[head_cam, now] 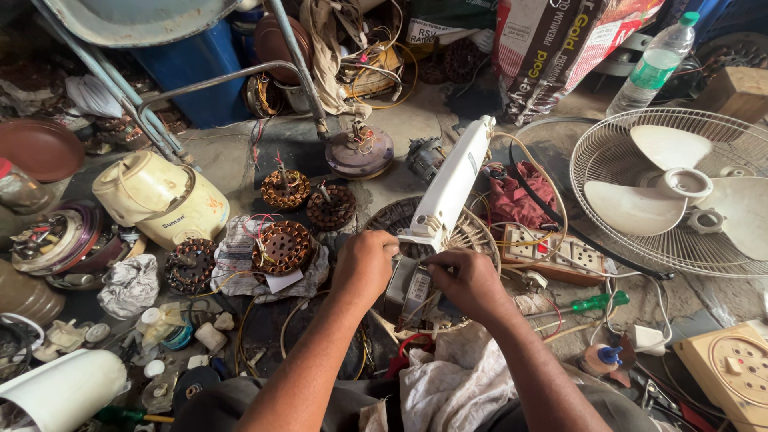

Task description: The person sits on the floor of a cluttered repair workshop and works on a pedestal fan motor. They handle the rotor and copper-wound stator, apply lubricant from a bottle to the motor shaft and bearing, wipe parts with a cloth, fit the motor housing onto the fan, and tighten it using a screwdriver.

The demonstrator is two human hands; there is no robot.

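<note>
My left hand (364,264) grips the base end of a long white plastic fan stand (450,186) that slants up and to the right. My right hand (468,282) pinches something small at a grey metal motor body (408,290) under that base; what the fingers hold is hidden. Both hands work over a round wire fan guard (478,230) lying on the floor. A white cloth (448,384) lies across my lap below the hands.
Several copper-wound stators (282,246) lie left of the hands, beside a cream appliance housing (160,196). A fan guard with white blades (680,192), a switch board (552,254), a green screwdriver (596,302) and a water bottle (656,64) are on the right.
</note>
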